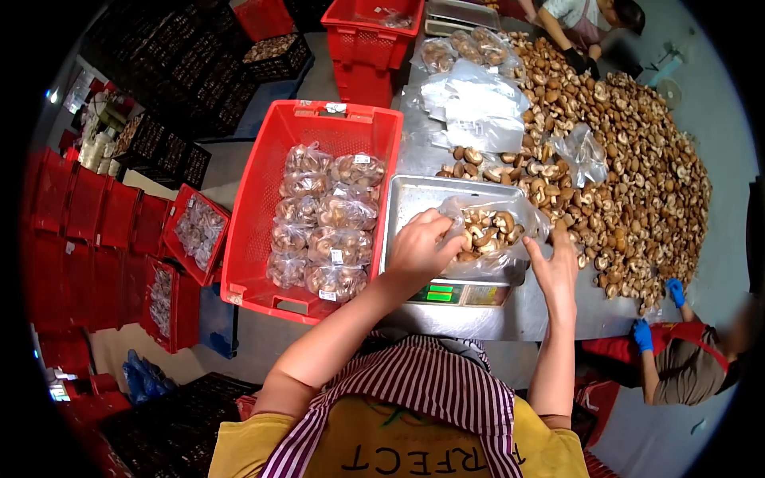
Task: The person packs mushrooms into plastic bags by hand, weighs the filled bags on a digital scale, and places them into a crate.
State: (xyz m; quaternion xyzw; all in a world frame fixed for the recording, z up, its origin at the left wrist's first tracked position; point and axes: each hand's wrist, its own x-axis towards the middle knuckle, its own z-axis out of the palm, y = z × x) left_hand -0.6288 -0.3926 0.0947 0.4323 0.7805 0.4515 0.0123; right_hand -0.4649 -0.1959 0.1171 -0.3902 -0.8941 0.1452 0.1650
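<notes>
An open clear plastic bag (504, 266) with brown mushrooms (488, 229) in it rests on the metal tray (405, 201) of a scale. My left hand (424, 247) is closed on the bag's left edge, thumb toward its mouth. On the other side, my right hand (555, 261) holds the right edge, with plastic between the thumb and the fingers. A lit green display (443, 293) shows on the scale's front, below the bag.
Left of the scale, a red crate (259, 191) holds several filled mushroom bags (339, 245). A large mushroom pile (637, 191) covers the table's right side. Flat plastic bags (482, 111) lie beyond the scale. Two co-workers stand across the pile, one wearing blue gloves (642, 334).
</notes>
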